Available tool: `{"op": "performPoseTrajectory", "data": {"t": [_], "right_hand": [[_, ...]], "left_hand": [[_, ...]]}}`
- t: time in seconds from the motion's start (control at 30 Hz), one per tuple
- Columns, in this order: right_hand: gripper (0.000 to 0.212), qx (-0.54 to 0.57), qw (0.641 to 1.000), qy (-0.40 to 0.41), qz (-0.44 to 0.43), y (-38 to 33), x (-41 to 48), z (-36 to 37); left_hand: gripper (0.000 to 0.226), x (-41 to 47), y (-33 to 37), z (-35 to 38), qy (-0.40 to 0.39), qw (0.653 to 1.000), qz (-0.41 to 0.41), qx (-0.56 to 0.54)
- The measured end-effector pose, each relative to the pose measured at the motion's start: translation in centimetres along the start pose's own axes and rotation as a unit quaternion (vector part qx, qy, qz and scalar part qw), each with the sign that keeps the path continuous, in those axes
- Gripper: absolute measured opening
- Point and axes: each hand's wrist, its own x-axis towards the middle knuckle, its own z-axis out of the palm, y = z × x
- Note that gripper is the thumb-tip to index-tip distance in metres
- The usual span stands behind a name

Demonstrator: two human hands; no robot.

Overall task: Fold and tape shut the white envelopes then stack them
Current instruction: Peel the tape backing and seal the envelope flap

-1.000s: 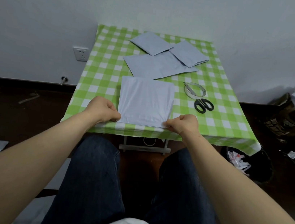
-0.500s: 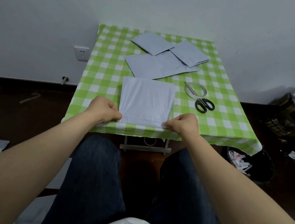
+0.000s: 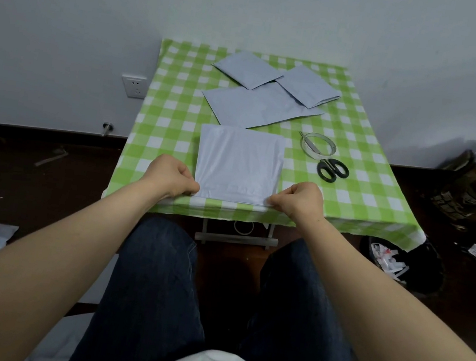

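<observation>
From the head view, I see the white envelope [image 3: 239, 165] lying flat at the 6 o'clock edge of the table [image 3: 174, 104], which is covered in a green checked cloth. My left hand [image 3: 171, 177] is curled and pinches the envelope's near corner at 7 o'clock. My right hand [image 3: 299, 199] is curled the same way and pinches the near corner at 5 o'clock. Both fists rest at the table's near edge.

Against the frames from a second and half a second ago, almost nothing differs. Both hands keep their pinch on the same corners, and the envelope lies in the same spot with its near edge along the table edge.

At 3 o'clock from the envelope lie the black-handled scissors [image 3: 332, 169], their blades reaching into the tape roll [image 3: 318, 144] just beyond them. At 12 o'clock a large flat envelope [image 3: 259, 107] lies at an angle. Two folded envelopes [image 3: 246, 69] [image 3: 308, 86] overlap its far side, towards the wall.
</observation>
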Motion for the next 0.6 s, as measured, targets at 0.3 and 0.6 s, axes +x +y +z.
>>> {"op": "performPoseTrajectory", "data": {"t": [0.3, 0.6], "right_hand": [[0.025, -0.009, 1.0, 0.0, -0.013, -0.1, -0.14, -0.14], [0.024, -0.045, 0.999, 0.006, -0.028, -0.19, -0.07, -0.01]], "left_hand": [[0.006, 0.03, 0.05, 0.09, 0.003, 1.0, 0.001, 0.014], [0.009, -0.11, 0.31, 0.22, 0.014, 1.0, -0.004, 0.014]]}}
